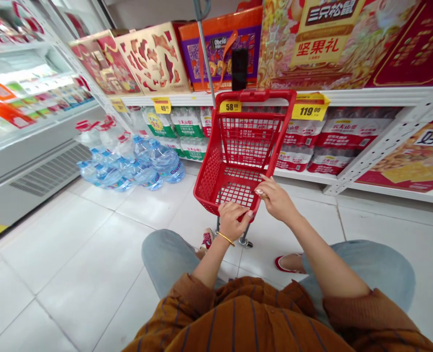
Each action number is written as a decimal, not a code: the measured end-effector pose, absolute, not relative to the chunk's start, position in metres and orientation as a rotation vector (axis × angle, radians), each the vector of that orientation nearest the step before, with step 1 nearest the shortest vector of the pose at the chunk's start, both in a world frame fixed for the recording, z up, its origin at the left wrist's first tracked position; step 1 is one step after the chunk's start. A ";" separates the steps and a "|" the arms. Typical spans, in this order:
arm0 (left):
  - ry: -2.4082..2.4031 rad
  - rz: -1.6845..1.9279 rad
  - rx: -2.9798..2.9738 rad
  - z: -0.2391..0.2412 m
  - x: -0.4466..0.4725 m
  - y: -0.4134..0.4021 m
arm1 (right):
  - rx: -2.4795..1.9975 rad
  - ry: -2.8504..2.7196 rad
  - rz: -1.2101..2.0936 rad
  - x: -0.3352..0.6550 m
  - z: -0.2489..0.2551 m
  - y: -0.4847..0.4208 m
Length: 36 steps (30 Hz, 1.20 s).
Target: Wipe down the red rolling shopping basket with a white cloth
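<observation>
A red plastic shopping basket [216, 161] on a wheeled stand tilts toward me in the aisle; nothing shows inside it. My left hand [232, 221] curls over the basket's near rim, a gold bangle on the wrist. My right hand [276, 199] is closed beside it at the rim's right corner, fingertips pinched together; what they pinch, if anything, is too small to make out. My knees in light jeans sit below, so I am crouching low.
Large water bottles [135, 164] lie piled on the floor at left. A white shelf [348, 95] with gift boxes, bottled-water packs and yellow price tags stands behind the basket. A chiller cabinet [21, 161] runs along the left. A grey pole [206, 49] rises behind the basket.
</observation>
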<state>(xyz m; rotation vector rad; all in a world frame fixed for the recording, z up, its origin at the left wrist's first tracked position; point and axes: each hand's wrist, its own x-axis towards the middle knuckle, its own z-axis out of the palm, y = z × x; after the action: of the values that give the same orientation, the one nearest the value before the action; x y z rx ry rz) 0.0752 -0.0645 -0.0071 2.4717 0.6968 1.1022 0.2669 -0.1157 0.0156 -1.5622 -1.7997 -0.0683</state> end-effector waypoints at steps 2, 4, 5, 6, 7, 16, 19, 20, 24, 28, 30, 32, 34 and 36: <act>0.695 1.100 2.463 -0.008 0.074 -0.062 | -1.575 -1.809 -0.075 0.264 0.016 -0.115; 0.688 1.098 2.459 -0.008 0.072 -0.059 | -1.583 -1.819 -0.086 0.261 0.017 -0.114; 0.687 1.096 2.458 -0.009 0.071 -0.058 | -1.586 -1.825 -0.092 0.259 0.018 -0.113; 0.689 1.094 2.457 -0.009 0.070 -0.056 | -1.589 -1.831 -0.098 0.257 0.019 -0.113; 0.693 1.094 2.456 -0.009 0.069 -0.055 | -1.593 -1.835 -0.104 0.255 0.020 -0.112; 0.686 1.085 2.440 -0.007 0.056 -0.045 | -1.563 -1.828 -0.142 0.238 0.020 -0.110; 0.675 1.064 2.436 -0.007 0.054 -0.045 | -1.555 -1.797 -0.146 0.237 0.016 -0.112; 0.674 1.061 2.433 -0.007 0.054 -0.045 | -1.556 -1.793 -0.144 0.237 0.015 -0.112; 0.684 1.054 2.422 -0.008 0.054 -0.045 | -1.565 -1.779 -0.125 0.235 0.014 -0.113; 0.706 1.047 2.424 -0.008 0.054 -0.045 | -1.583 -1.771 -0.123 0.231 0.018 -0.114; 0.716 1.040 2.429 -0.007 0.053 -0.045 | -1.591 -1.783 -0.123 0.229 0.019 -0.115; 0.727 1.032 2.432 -0.007 0.052 -0.046 | -1.596 -1.792 -0.119 0.227 0.021 -0.116; 0.733 1.023 2.434 -0.006 0.051 -0.046 | -1.596 -1.795 -0.116 0.225 0.020 -0.118; 0.732 1.015 2.434 -0.007 0.049 -0.045 | -1.583 -1.789 -0.119 0.223 0.019 -0.120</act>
<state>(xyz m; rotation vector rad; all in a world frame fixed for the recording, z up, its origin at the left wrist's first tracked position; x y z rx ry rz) 0.0487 -0.0454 -0.0068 2.4335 0.7317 1.0151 0.2231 -0.1197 0.0189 -1.5825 -1.7891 -0.1189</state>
